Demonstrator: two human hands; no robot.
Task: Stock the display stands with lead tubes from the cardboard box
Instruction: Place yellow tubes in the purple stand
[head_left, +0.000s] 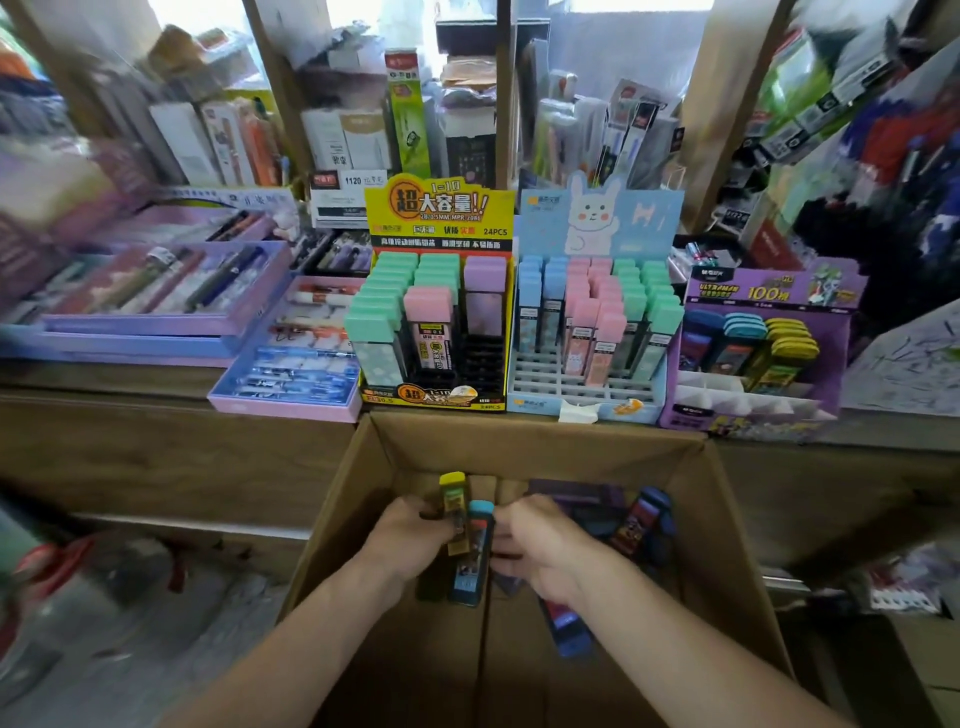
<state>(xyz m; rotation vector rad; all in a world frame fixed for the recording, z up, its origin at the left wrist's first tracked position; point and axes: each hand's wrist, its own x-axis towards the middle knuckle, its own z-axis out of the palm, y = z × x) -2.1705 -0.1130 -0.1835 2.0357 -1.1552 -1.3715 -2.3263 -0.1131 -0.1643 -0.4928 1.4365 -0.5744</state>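
Both my hands are down inside the open cardboard box (717, 519). My left hand (410, 535) grips a yellow-capped lead tube (453, 506). A teal-capped lead tube (475, 551) lies against it, between the hands, and my right hand (535, 540) curls its fingers on it. More dark tubes (641, 525) lie loose in the box to the right, and one blue tube (569, 629) shows under my right wrist. Three display stands sit on the counter behind the box: a yellow one (439, 312), a light blue rabbit one (592, 322) and a purple one (758, 353).
The wooden counter (156, 415) also carries purple trays of pens (156, 296) at the left and a lilac tray (291, 358) beside the yellow stand. Shelves of boxed stationery (363, 135) rise behind. All three stands have open slots at the front.
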